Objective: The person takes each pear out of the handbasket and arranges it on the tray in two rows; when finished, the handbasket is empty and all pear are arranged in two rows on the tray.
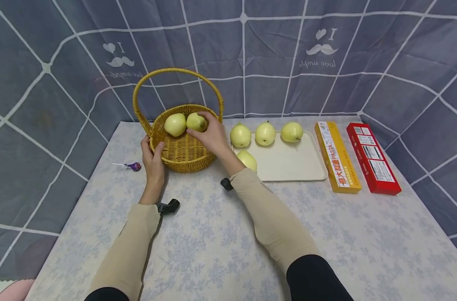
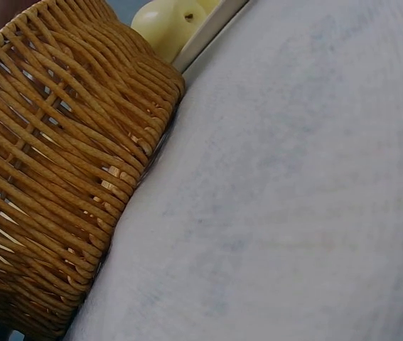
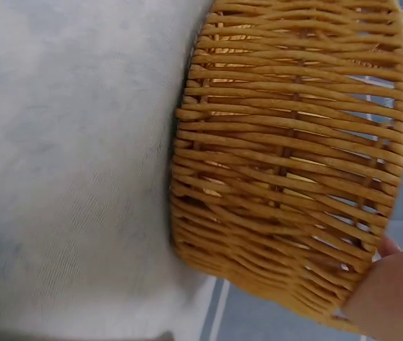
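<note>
A round wicker basket with a tall arched handle stands at the back left of the table. My left hand grips its left rim, thumb over the inside and fingers along the outside. Inside, against the back wall, sits a pale yellow-green pear. Beside it, my right hand reaches over the rim and pinches a second pear between thumb and fingers. Whether that pear touches the basket floor I cannot tell. The left wrist view is largely filled by woven basket side and tablecloth.
Right of the basket lies a cream tray holding several pears; my right forearm partly covers one. Further right are a yellow pasta box and a red box. A wrapped lollipop lies left of my left hand.
</note>
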A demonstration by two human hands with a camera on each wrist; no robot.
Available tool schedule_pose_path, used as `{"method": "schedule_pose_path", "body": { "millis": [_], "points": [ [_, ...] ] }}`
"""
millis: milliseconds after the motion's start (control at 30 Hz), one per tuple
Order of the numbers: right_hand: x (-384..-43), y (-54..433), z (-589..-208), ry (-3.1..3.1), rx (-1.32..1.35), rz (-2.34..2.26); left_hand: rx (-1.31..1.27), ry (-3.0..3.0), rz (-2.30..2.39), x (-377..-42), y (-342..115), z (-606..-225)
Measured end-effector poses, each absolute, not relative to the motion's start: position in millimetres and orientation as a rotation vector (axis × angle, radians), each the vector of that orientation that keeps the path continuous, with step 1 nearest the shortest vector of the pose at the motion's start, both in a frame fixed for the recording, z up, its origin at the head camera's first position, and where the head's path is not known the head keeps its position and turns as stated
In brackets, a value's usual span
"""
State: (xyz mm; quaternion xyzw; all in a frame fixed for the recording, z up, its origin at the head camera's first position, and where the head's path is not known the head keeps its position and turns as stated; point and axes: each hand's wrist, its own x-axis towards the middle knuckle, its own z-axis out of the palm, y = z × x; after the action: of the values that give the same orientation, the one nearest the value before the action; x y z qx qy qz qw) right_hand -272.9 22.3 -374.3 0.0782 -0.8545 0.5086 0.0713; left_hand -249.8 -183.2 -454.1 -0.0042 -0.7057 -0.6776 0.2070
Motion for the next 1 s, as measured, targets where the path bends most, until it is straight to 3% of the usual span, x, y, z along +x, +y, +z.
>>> {"method": "schedule_pose_path", "body": {
  "millis": [467, 667, 1000],
  "points": [
    [-308.4, 1.2, -376.0, -2.702, 0.108, 1.472, 0.0, -1.907, -1.922, -250.7, -181.4, -451.2],
    [-312.9, -0.2, -378.6, -2.731, 0.072, 1.519, 0.026, -1.92, -1.953, -238.3, -172.0, -434.0],
    [-312.1, -2.2, -384.3, -2.775, 0.096, 1.472, -0.015, -1.929, -1.918, -241.4, -176.9, -440.0]
  ]
}}
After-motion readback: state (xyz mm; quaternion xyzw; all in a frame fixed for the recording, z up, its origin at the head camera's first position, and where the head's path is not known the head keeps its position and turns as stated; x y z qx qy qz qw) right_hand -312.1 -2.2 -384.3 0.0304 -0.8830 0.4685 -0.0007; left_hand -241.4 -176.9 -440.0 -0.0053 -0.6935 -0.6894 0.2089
